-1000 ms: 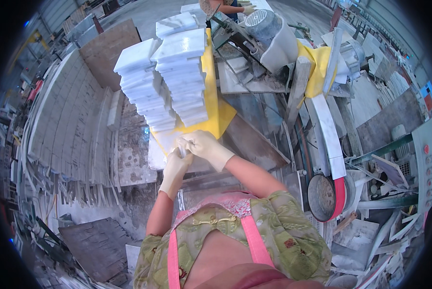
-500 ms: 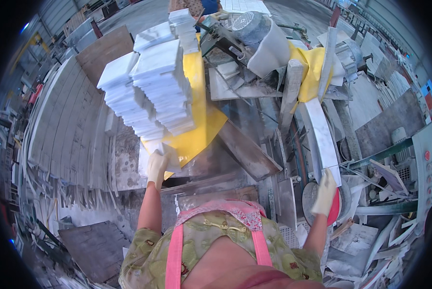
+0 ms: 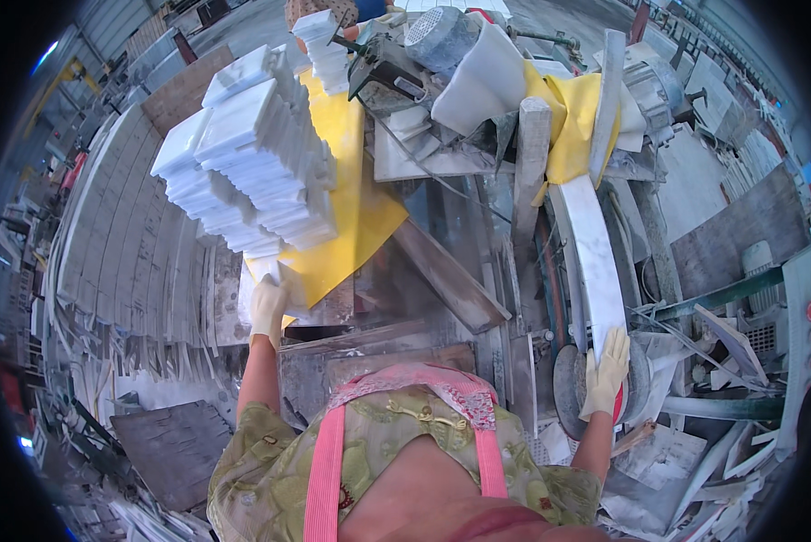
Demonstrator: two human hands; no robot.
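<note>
My left hand (image 3: 271, 303), in a pale glove, is closed on a small white marble tile (image 3: 288, 276) at the near foot of the tall tile stacks (image 3: 265, 149). The tile's far part rests by a yellow sheet (image 3: 369, 226). On the right, my gloved right hand (image 3: 608, 372) lies with fingers stretched flat on the near end of a long white marble strip (image 3: 595, 248). Below that hand is a round grey disc (image 3: 572, 388), with a bit of red showing at the hand's edge. The strip's far end runs under a yellow cloth (image 3: 572, 122).
A grey motor (image 3: 440, 38) with a white curved guard (image 3: 482, 86) stands ahead. Long stone slabs (image 3: 121, 226) lean at left. A control panel (image 3: 798, 343) is at the right edge. Offcuts (image 3: 667, 456) lie at lower right. Another person's sleeve (image 3: 319, 11) shows at the top.
The view has shifted, so the stacks sit farther left. My right hand's fingers have spread out and lie flat over the strip's end. My left hand stays at the tile.
</note>
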